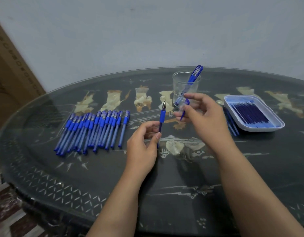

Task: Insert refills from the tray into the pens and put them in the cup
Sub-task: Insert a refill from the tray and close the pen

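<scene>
a pen (162,117) was gripped by the left hand (142,144) and a cap (183,114) pinched by the right hand (206,115), by which the cup (179,84) close behind could be toppled.

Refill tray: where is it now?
Head view, right side of the table: the white refill tray sits right of the clear cup, just beyond the right hand.

Blue pens (95,132), dark-blue refills (250,115) in a white tray (260,128) — clear cup (185,88), dark table (165,185) with pale inlay.
</scene>
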{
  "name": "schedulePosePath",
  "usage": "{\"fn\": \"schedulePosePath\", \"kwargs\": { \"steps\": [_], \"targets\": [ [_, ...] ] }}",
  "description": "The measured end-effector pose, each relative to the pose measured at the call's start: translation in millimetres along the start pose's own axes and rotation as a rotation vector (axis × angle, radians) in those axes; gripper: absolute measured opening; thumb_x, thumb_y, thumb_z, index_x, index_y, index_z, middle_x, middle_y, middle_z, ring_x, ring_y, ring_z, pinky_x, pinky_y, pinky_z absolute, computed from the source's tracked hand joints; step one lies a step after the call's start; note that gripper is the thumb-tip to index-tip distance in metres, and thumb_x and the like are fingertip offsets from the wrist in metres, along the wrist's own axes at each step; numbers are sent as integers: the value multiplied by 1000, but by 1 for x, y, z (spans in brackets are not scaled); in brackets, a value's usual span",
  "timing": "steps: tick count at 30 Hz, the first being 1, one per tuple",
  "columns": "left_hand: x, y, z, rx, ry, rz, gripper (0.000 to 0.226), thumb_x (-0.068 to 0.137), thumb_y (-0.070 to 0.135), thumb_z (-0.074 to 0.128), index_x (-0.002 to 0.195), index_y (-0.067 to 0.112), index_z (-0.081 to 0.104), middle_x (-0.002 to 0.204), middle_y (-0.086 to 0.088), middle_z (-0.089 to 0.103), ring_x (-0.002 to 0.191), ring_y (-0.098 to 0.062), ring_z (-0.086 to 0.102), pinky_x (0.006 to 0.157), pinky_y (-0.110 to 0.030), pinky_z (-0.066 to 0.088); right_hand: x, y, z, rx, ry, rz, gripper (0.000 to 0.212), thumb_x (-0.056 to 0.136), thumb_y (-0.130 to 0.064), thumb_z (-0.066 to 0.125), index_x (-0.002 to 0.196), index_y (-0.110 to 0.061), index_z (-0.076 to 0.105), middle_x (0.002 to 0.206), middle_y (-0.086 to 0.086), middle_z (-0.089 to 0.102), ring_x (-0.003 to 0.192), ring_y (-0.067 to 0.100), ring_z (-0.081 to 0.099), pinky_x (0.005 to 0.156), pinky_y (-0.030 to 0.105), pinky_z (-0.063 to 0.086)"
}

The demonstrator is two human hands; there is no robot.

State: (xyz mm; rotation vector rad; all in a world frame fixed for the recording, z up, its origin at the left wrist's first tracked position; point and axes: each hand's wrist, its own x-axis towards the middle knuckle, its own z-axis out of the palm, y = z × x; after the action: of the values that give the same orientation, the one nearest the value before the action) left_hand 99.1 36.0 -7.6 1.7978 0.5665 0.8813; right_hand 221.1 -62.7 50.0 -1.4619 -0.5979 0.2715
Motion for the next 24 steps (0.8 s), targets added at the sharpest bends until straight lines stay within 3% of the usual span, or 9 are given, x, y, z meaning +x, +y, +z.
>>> {"fn": "schedulePosePath", "kwargs": {
  "steps": [3,6,12,19,24],
  "targets": [
    [0,-1,0,8,-8,25,41,88,1,67,97,41,63,91,16,67,89,2,63,80,-12,48,-6,-17,1,200,0,-11,18,91,-4,65,104,-16,63,97,15,72,85,24,74,75,33,59],
    [0,-2,0,20,-18,53,42,87,1,67,99,41,63,93,14,68,91,-1,64,83,-12,48,-9,-25,1,243,-22,-27,18,90,-8,67,105,-17,63,94,13,74,89,25,73,76,39,59],
    [1,-2,1,37,-32,79,39,87,0,67,100,37,64,96,10,68,91,-1,64,82,-10,47,-12,-27,5,159,-69,-78,18,91,-9,67,104,-19,63,93,12,73,88,23,73,75,43,61],
    [1,0,0,50,-50,70,38,88,1,67,100,36,64,95,10,68,90,0,63,81,-10,47,-8,-19,5,-97,-81,-205,19,91,-11,68,105,-24,66,90,4,72,85,17,71,76,46,60],
    [0,0,0,43,-43,73,37,88,1,67,100,36,64,95,10,68,90,-1,63,80,-10,47,-6,-15,6,-292,-87,-337,21,88,-6,68,103,-21,66,82,-12,68,79,2,67,74,21,55]
  ]
}}
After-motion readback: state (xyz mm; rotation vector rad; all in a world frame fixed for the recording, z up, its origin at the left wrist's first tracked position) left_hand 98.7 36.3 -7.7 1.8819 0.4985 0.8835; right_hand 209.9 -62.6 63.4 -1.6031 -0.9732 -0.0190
